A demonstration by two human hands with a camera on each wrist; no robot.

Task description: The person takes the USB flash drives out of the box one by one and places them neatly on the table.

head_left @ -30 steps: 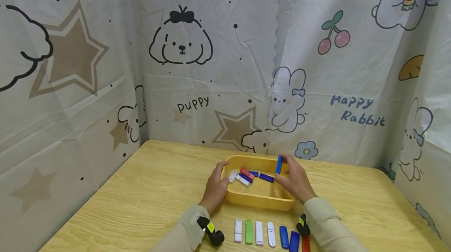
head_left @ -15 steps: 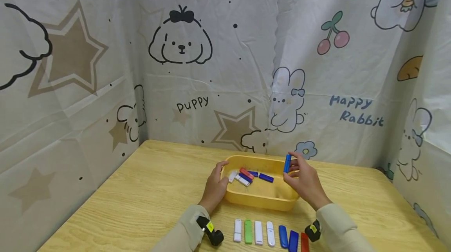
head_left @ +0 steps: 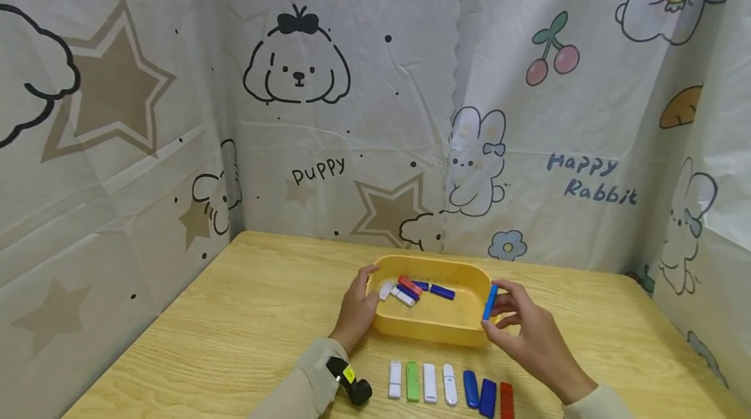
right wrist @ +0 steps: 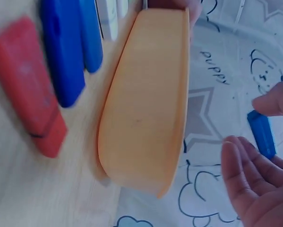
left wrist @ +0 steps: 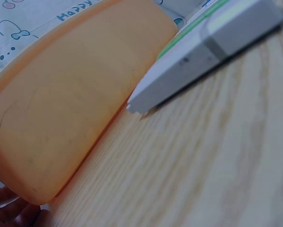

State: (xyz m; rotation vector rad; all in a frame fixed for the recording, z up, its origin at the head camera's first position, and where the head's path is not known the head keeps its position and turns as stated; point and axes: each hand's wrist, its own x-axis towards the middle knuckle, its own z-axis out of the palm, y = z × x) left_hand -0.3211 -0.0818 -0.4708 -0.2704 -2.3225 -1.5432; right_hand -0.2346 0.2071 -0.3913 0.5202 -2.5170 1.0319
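A blue USB flash drive [head_left: 489, 303] is pinched between the thumb and fingertips of my right hand [head_left: 532, 331], at the right end of a yellow plastic bin [head_left: 428, 330]. In the right wrist view the same blue flash drive [right wrist: 261, 135] appears between thumb and fingers, above the rim. My left hand [head_left: 355, 311] grips the bin's left end; the left wrist view catches only its fingers [left wrist: 11, 208] at a corner. Inside the bin lie several flash drives: a red one [head_left: 410, 285] on top of others, white ones and a blue one [head_left: 442, 292] lying apart.
Before the bin, several flash drives form a row: white [head_left: 395, 380], green [head_left: 412, 381], more white, a rounded blue one [head_left: 471, 388], a darker blue one [head_left: 487, 398] and a red one [head_left: 506, 401]. A printed curtain [head_left: 328, 126] surrounds the wooden table [head_left: 193, 328].
My right hand has moved right and toward me with the blue flash drive, from over the bin to its right end. The left hand keeps its hold on the bin.
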